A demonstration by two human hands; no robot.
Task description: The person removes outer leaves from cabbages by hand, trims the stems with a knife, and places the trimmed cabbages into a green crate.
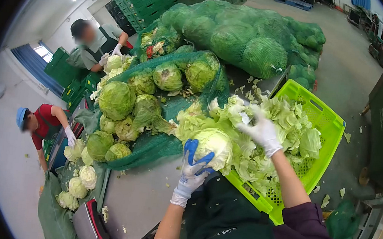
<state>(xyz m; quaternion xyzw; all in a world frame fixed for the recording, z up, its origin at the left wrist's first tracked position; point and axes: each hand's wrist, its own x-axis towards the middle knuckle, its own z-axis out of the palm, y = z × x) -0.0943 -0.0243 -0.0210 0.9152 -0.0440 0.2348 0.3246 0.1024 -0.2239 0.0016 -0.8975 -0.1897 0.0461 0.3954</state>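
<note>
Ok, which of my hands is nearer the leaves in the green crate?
Right: in view, your right hand overlaps the leaves; your left hand, on the cabbage, is farther left.

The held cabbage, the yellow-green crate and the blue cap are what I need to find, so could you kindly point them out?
Held cabbage (216, 146): head view, middle of its pale surface.
Yellow-green crate (330, 148): head view, right-hand wall.
Blue cap (21, 116): head view, its crown.

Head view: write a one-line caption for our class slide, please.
The gloved left hand holds a pale cabbage beside a lime-green crate of loose leaves, the gloved right hand nearby.
</note>
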